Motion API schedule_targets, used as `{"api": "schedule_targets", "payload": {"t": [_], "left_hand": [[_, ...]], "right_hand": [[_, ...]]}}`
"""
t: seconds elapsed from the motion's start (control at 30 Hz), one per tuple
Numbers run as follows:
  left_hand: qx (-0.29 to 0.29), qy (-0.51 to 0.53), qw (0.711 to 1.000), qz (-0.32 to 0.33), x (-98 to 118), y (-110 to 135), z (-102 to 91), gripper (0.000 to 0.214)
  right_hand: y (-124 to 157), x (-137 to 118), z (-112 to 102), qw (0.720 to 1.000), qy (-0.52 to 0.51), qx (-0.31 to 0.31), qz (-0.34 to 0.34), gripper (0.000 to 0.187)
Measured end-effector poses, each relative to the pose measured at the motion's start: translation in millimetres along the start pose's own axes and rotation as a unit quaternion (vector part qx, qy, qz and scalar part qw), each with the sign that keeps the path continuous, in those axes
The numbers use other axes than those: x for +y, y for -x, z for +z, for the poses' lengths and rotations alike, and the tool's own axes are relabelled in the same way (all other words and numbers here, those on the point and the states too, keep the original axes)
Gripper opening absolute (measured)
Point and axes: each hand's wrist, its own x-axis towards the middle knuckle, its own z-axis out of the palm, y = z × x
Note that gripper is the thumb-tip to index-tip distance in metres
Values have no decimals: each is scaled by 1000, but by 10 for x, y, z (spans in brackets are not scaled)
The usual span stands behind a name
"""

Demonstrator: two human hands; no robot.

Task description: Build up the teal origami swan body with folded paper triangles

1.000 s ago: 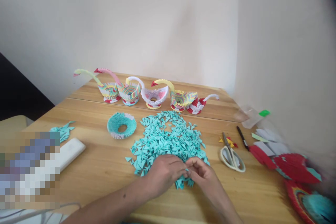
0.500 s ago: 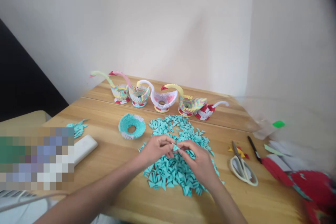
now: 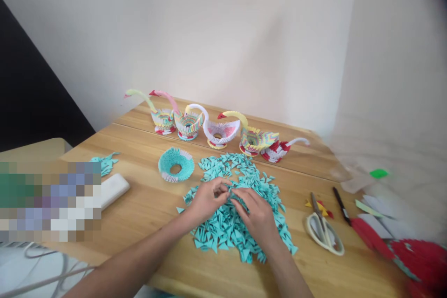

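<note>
Left hand & right hand are pinching a small turquoise folded-paper pc, partly hidden, over heap of turquoise paper triangles. Round turquoise-&-white paper bowl is sitting approx 10 o'clock of hands; cream-handled metal scissors are lying ~3 o'clock.

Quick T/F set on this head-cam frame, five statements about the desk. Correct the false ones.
1. The left hand and right hand are close together over the pile of teal paper pieces. True.
2. The scissors lie to the left of the pile. False: they lie to its right.
3. The black pen lies to the right of the scissors. True.
4. The teal paper bowl sits in the middle of the pile. False: it stands apart, left of the pile.
5. Three paper swans stand beyond the pile. False: there are five.
</note>
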Motion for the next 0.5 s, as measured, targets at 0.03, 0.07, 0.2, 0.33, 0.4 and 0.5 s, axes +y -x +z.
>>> {"api": "schedule_targets", "payload": {"t": [0.03, 0.07, 0.2, 0.33, 0.4, 0.5], "left_hand": [[2, 6, 1000, -7, -13, 14, 13, 26], [3, 16, 1000, -17, -20, 29, 20, 27], [6, 33, 999, -31, 2, 84, 20, 26], [9, -22, 1000, 6, 73, 128, 7, 28], [10, -58, 998, 21, 100, 147, 1, 30], [5, -89, 996, 26, 100, 164, -5, 33]], "right_hand": [[-4, -4, -5, 1000, -5, -2, 3, 19], [-8, -6, -6, 1000, -11, -3, 8, 18], [-9, 3, 13, 999, -38, 9, 30, 17], [3, -6, 20, 996, -64, 7, 69, 14], [6, -21, 17, 991, -79, -10, 110, 15], [6, -45, 28, 969, -137, -42, 201, 20]]}}
